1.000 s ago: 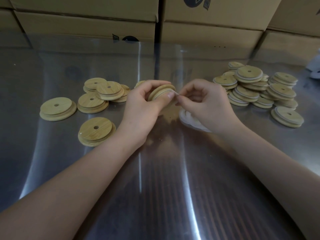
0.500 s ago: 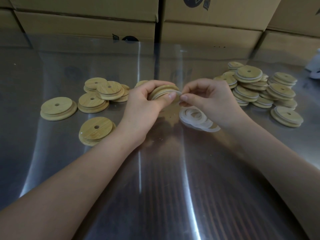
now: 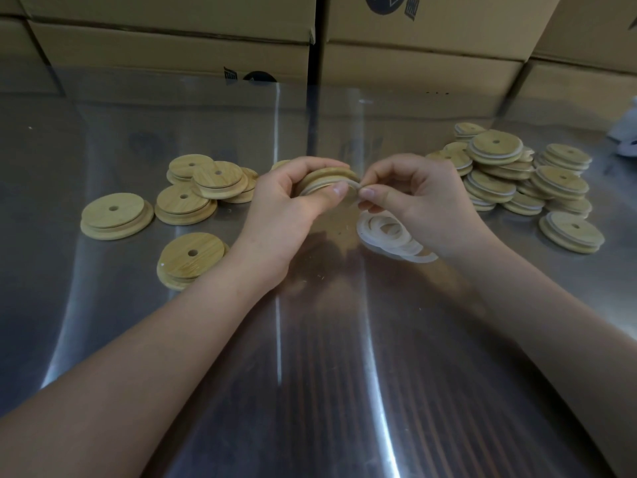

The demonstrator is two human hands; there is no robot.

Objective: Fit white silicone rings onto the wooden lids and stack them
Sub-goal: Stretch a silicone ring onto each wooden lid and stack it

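Observation:
My left hand (image 3: 289,205) grips a round wooden lid (image 3: 327,177) held on edge above the metal table. A white silicone ring (image 3: 348,185) lies partly around the lid's rim. My right hand (image 3: 413,198) pinches that ring at the lid's right side, thumb and forefinger together. Below the right hand a small heap of loose white rings (image 3: 389,232) rests on the table. Bare wooden lids (image 3: 203,188) lie scattered to the left. A pile of lids with white rings (image 3: 510,174) sits to the right.
The shiny metal table (image 3: 310,339) reflects light. Stacked cardboard boxes (image 3: 413,50) wall off the far edge. A single bare lid (image 3: 191,258) lies near my left forearm. A white object (image 3: 629,132) shows at the far right edge.
My right hand lifted slightly off the heap of loose rings, uncovering them. The ring now shows stretched further round the lid's rim. The left hand stayed almost still.

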